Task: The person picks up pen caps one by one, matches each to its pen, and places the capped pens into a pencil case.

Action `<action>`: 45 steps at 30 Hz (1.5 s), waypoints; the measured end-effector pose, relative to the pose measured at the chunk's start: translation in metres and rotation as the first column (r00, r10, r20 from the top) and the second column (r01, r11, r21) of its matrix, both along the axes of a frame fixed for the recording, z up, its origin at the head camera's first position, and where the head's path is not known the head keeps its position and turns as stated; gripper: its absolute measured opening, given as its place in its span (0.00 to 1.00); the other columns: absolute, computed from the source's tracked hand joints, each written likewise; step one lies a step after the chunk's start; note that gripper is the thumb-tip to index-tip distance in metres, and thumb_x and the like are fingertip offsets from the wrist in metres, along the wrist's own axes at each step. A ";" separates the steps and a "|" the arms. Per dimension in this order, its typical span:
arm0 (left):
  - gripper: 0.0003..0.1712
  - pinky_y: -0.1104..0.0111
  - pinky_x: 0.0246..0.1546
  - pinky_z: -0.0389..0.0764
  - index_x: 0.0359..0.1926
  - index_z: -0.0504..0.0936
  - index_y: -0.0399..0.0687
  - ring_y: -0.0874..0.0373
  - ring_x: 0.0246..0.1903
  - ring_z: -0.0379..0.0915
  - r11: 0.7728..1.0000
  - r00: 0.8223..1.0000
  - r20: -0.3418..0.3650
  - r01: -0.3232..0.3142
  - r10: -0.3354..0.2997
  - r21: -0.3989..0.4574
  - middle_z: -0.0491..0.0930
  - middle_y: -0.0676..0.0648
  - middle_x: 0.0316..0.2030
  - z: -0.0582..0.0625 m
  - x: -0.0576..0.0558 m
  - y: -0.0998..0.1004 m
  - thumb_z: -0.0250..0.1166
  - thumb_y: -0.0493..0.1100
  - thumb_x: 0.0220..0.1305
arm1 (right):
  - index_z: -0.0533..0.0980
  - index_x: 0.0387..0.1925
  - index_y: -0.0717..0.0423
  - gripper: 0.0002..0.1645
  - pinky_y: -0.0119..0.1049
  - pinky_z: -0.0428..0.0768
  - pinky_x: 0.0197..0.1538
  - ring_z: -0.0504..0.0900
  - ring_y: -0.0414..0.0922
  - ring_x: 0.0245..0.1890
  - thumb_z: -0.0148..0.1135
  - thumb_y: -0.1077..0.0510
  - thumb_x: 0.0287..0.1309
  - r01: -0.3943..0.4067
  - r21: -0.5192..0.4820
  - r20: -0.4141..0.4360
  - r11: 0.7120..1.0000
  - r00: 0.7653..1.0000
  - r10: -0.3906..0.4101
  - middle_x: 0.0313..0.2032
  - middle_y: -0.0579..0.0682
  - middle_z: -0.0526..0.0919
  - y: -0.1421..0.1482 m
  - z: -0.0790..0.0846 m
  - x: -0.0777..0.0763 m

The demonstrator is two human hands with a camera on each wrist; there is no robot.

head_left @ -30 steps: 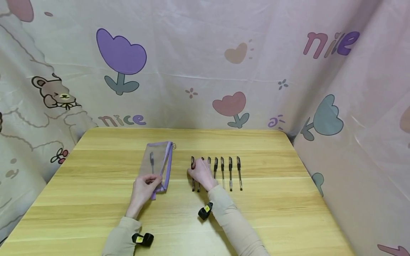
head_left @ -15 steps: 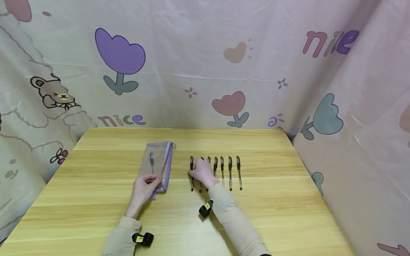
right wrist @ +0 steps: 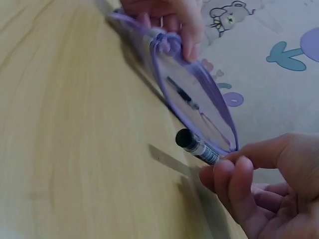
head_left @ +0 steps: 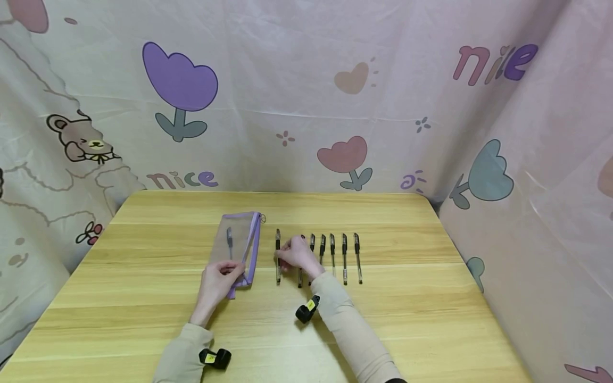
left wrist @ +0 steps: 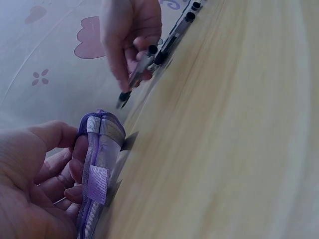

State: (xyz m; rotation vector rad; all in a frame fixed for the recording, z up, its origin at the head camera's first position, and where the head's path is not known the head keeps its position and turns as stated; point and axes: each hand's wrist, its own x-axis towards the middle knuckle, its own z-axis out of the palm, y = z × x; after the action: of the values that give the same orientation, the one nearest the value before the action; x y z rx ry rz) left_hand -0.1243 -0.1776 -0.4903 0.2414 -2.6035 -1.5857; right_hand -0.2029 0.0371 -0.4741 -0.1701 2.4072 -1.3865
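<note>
A mesh pencil case [head_left: 255, 255] with purple trim lies on the table's left half, its zipped side gaping in the right wrist view. Inside it rests one pen [head_left: 230, 242], seen through the mesh. My left hand [head_left: 216, 284] pinches the case's near end between thumb and fingers. Between the case and a row of pens, my right hand [head_left: 299, 256] pinches a black-capped pen [head_left: 278, 240] by its middle. That pen [right wrist: 202, 151] points toward the case's opening in the right wrist view. Several more pens [head_left: 345, 258] lie side by side to the right, the leftmost partly hidden by the right hand.
The wooden table [head_left: 412, 319] has a patterned curtain [head_left: 268, 80] hanging along its back and sides. A black camera block sits on each wrist. A small ring [head_left: 263, 218] hangs at the case's far corner.
My right hand has picked up the leftmost pen of the row and shifted it left toward the case. The left hand keeps its grip, and the case has shifted slightly right.
</note>
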 end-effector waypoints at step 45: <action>0.13 0.79 0.29 0.80 0.42 0.86 0.26 0.73 0.24 0.79 0.983 1.000 0.012 -0.005 0.002 0.185 0.89 0.37 0.33 -0.003 -0.001 0.018 0.68 0.36 0.65 | 0.83 0.33 0.73 0.05 0.25 0.80 0.20 0.78 0.37 0.12 0.67 0.70 0.59 0.109 -0.345 0.215 0.932 0.976 -0.034 0.25 0.65 0.87 -0.053 -0.014 -0.013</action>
State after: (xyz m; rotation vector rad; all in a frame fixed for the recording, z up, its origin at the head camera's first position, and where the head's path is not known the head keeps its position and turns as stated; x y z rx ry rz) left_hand -0.1248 -0.1600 -0.4931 0.2683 -2.4626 -1.8327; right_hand -0.2162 -0.0158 -0.4883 -0.0256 1.9979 -1.7726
